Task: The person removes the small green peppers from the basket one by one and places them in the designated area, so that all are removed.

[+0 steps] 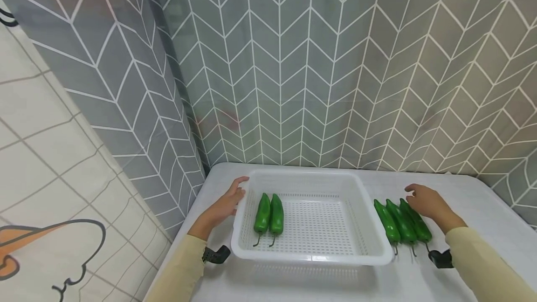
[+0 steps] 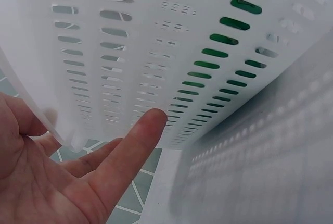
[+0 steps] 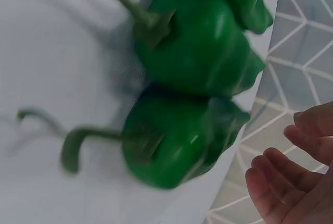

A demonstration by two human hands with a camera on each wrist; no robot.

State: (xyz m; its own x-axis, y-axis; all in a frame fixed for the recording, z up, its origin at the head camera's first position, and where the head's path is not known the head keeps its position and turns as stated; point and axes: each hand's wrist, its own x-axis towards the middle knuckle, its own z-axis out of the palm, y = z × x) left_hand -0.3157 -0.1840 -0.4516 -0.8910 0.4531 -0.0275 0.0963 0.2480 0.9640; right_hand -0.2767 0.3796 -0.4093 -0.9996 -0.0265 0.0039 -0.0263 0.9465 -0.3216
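Observation:
A white plastic basket with slotted walls stands on the table. Two green chili peppers, the left one and the right one, lie side by side at its left end. My left hand holds the basket's left rim, one finger reaching along the slotted outer wall. Right of the basket, three more green peppers lie in a row: one, a middle one and one nearest my right hand. That hand hovers by their far tips, fingers loosely bent, holding nothing.
The white table ends at a grey chevron-patterned curtain behind. On the left hangs a white gridded cloth with a drawing. Small black devices are strapped at the left wrist and right wrist.

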